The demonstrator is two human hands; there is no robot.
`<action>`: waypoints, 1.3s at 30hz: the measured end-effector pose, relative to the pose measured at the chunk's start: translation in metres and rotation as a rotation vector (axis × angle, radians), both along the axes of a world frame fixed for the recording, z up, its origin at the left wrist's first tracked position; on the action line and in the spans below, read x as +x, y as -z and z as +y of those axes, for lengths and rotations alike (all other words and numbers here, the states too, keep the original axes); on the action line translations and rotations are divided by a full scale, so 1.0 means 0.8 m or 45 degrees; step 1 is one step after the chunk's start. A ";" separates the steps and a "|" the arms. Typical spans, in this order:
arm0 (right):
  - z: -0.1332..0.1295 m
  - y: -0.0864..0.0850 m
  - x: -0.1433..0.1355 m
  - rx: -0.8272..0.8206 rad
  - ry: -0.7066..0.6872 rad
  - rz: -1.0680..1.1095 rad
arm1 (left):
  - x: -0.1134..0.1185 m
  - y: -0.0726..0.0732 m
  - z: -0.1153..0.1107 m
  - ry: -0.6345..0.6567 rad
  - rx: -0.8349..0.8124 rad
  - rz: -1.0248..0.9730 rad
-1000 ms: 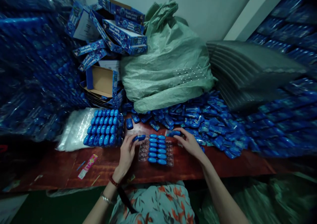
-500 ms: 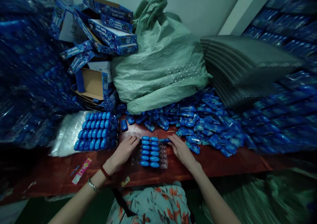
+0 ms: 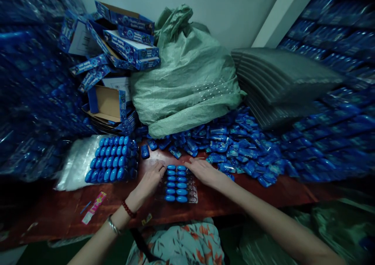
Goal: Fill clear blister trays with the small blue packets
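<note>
A clear plastic blister tray lies on the red-brown table in front of me. Two of its columns hold shiny blue egg-shaped pieces; cups along its right side look bare. At the tray's upper left corner, my left hand has its fingers bent together on the edge. My right hand reaches over the upper right of the tray, fingers closed and pointing left; what is in them is hidden. Small blue packets lie heaped beyond my right hand.
Stacked filled trays stand at the left on clear plastic bags. Behind are open blue cartons, a big green sack and grey foam sheets. Bagged blue goods rise at the right. A pink strip lies front left.
My right hand has moved left, from beside the tray to over its upper right cups. The blue piece seen at its fingertips is now hidden. My left hand stays at the tray's corner.
</note>
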State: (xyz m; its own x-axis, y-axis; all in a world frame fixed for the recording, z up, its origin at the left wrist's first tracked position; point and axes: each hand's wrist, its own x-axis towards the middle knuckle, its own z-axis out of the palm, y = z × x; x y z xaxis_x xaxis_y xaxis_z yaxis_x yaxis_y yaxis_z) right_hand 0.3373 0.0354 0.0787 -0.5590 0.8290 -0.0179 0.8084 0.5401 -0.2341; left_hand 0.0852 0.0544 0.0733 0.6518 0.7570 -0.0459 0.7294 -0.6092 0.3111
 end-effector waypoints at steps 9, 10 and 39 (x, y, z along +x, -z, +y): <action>0.009 0.007 -0.006 -0.011 -0.047 -0.039 | 0.004 -0.001 0.003 -0.014 -0.021 -0.098; 0.014 0.000 -0.003 -0.075 -0.042 -0.055 | 0.000 -0.001 0.005 0.004 -0.036 -0.124; -0.085 0.046 0.058 -0.271 0.863 1.253 | -0.003 0.002 0.015 -0.564 0.100 -0.738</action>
